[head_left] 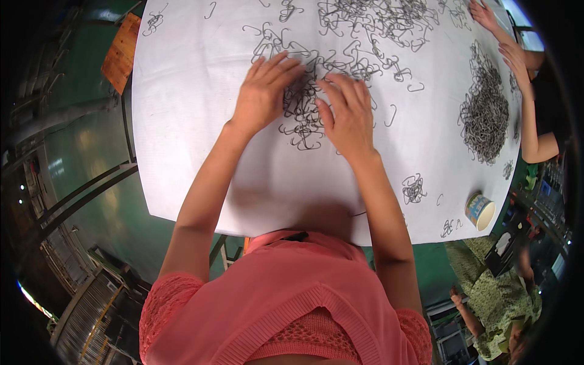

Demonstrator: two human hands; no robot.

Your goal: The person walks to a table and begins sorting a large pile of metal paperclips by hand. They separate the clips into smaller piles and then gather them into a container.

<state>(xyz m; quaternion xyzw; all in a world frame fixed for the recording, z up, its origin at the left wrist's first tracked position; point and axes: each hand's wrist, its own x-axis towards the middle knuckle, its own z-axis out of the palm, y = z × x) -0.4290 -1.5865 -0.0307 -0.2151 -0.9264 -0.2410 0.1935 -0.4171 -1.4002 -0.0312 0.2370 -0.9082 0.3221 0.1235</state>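
A loose pile of S-shaped wire hooks (304, 125) lies on the white-covered table in front of me, between my two hands. My left hand (263, 94) rests at the pile's left side, palm down, its stretched fingers reaching over the upper hooks. On the other side is my right hand (348, 115), fingers apart and slightly bent, the thumb toward the pile's right edge. Both hands touch or hover just over the hooks; neither visibly holds one. Some hooks under the fingertips are hidden.
More hooks (389, 18) spread across the far side. A dense heap of hooks (485, 118) lies at right, near another person's hands (516, 64). A small hook cluster (413, 188) and a paper cup (480, 211) are at the near right. Another person (496, 292) is beyond the table's corner.
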